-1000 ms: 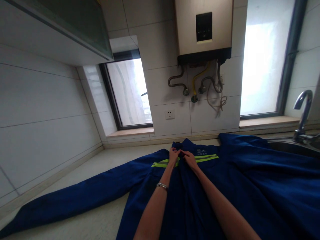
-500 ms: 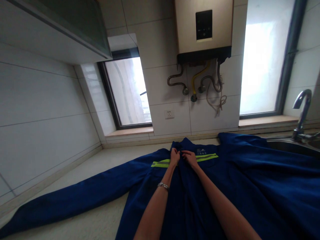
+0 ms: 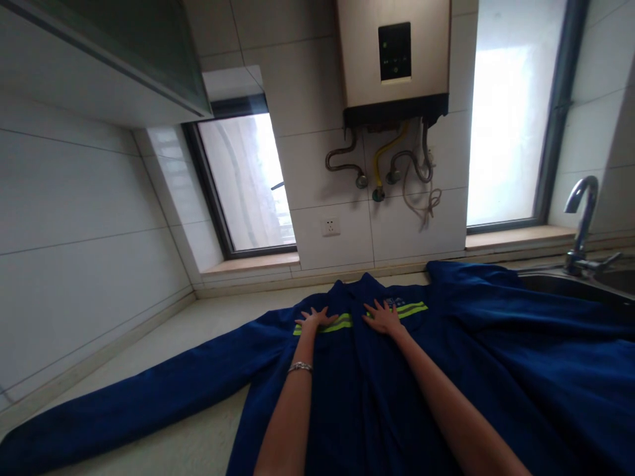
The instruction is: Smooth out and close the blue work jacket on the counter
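Fingers of both hands were spread flat, gripping nothing: the left hand (image 3: 313,319) and right hand (image 3: 383,317) pressed on the yellow stripe (image 3: 342,323) of the blue jacket (image 3: 446,383), which lay across the countertop (image 3: 198,443).

Bare counter (image 3: 198,449) left of jacket (image 3: 496,383); faucet (image 3: 583,218) blocks the right.

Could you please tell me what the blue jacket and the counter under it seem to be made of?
Blue jacket: woven cloth, matte, probably cotton blend; it creases softly, with glossy yellow-green reflective stripes. Counter: pale speckled stone or composite, smooth with a faint sheen.
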`<state>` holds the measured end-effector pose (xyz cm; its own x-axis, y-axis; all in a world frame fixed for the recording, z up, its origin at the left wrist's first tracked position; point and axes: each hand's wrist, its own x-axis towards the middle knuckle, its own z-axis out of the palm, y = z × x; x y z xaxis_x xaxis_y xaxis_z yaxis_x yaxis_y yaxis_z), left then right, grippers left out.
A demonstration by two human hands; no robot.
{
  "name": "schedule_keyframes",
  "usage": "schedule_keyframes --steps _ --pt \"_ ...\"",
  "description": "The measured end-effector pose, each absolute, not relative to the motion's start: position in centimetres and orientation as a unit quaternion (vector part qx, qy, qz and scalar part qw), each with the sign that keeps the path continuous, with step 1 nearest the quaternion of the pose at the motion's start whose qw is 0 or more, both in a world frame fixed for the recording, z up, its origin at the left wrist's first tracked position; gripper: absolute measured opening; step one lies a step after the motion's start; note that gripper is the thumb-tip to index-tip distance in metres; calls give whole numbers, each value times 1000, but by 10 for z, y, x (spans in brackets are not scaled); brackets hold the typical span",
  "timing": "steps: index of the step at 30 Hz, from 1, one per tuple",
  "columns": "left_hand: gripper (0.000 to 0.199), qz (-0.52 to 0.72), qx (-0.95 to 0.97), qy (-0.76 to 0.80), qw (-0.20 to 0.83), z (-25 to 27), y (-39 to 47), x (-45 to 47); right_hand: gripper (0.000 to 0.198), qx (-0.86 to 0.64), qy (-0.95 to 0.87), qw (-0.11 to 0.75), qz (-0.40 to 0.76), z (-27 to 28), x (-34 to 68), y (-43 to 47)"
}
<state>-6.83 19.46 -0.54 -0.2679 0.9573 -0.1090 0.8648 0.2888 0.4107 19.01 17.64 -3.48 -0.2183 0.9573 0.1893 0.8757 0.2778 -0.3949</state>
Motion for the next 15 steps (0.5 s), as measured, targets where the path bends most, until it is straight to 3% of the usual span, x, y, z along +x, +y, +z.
schedule_keyframes --steps 5,11,15 --pt "67 154 633 750 114 -25 204 -56 61 -622 -758 175 86 -45 193 198" --pt "33 253 690 677 49 -8 202 -36 63 -641 -743 166 98 -44 198 221" --pt "23 299 661 678 120 5 190 -14 62 -624 -727 217 188 -22 207 219"
